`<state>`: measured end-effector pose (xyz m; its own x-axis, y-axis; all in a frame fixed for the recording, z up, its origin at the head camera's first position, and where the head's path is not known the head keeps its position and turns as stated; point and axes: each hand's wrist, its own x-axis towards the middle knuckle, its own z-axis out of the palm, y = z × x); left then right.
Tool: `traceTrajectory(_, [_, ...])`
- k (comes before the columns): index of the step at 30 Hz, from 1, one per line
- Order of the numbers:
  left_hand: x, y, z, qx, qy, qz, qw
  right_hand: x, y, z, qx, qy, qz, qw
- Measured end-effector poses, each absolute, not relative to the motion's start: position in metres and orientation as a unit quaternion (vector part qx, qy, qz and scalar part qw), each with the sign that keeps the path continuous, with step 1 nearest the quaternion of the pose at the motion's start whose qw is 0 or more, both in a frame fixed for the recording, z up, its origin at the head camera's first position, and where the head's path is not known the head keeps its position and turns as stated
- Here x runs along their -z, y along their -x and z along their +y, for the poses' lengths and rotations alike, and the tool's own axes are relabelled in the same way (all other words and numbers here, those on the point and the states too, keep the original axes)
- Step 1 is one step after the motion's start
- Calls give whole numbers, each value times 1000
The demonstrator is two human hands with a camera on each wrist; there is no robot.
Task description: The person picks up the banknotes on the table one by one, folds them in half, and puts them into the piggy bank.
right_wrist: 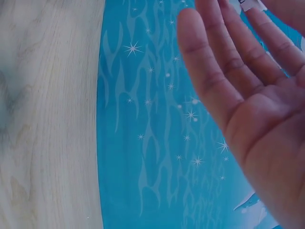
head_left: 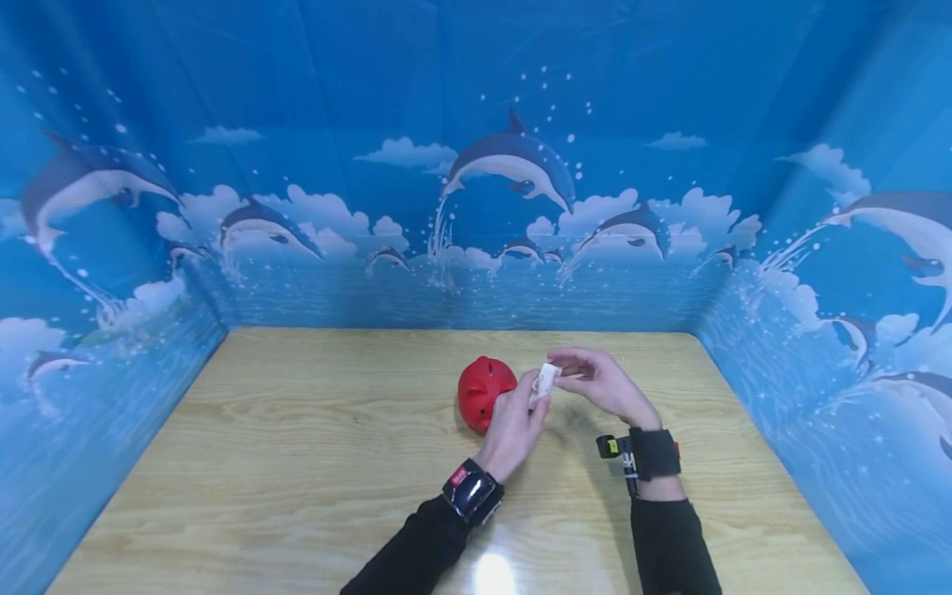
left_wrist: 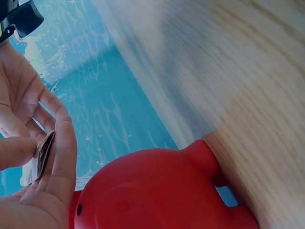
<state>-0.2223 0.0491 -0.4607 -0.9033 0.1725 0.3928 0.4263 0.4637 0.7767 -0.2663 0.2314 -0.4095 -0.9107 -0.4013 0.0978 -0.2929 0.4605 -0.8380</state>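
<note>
My left hand pinches a small folded piece of paper, whitish with pinkish print like a banknote, between thumb and fingers. In the left wrist view, the folded paper shows its layered edge under the thumb. At its far end is my right hand, fingers extended and thumb apart; in the right wrist view the paper's corner shows at the fingertips. A red piggy bank stands just left of my left hand, which partly covers it. Its top slot faces up.
Both hands are over a light wood-grain table. Blue dolphin-print curtains enclose its back and sides. Bands with devices sit on both wrists, the left wrist device and the right wrist strap.
</note>
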Motion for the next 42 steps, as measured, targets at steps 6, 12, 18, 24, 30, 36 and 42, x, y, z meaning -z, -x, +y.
traceTrajectory(6, [461, 223, 49, 495, 175, -841, 126, 419, 272, 236, 475, 208, 853, 61])
traceTrajectory(12, [459, 221, 50, 511, 168, -835, 116, 419, 272, 237, 475, 204, 853, 65])
traceTrajectory(18, [460, 222, 50, 516, 163, -833, 116, 417, 272, 237, 485, 194, 850, 70])
traceTrajectory(24, [460, 222, 50, 514, 162, -835, 116, 416, 271, 236, 491, 187, 847, 77])
traceTrajectory(30, [458, 222, 51, 510, 165, -833, 136, 414, 270, 238, 505, 173, 844, 56])
traceTrajectory(36, [457, 222, 52, 514, 176, -825, 157, 413, 270, 241, 531, 150, 833, 33])
traceTrajectory(42, [455, 219, 54, 510, 175, -823, 176, 410, 269, 243, 539, 146, 829, 28])
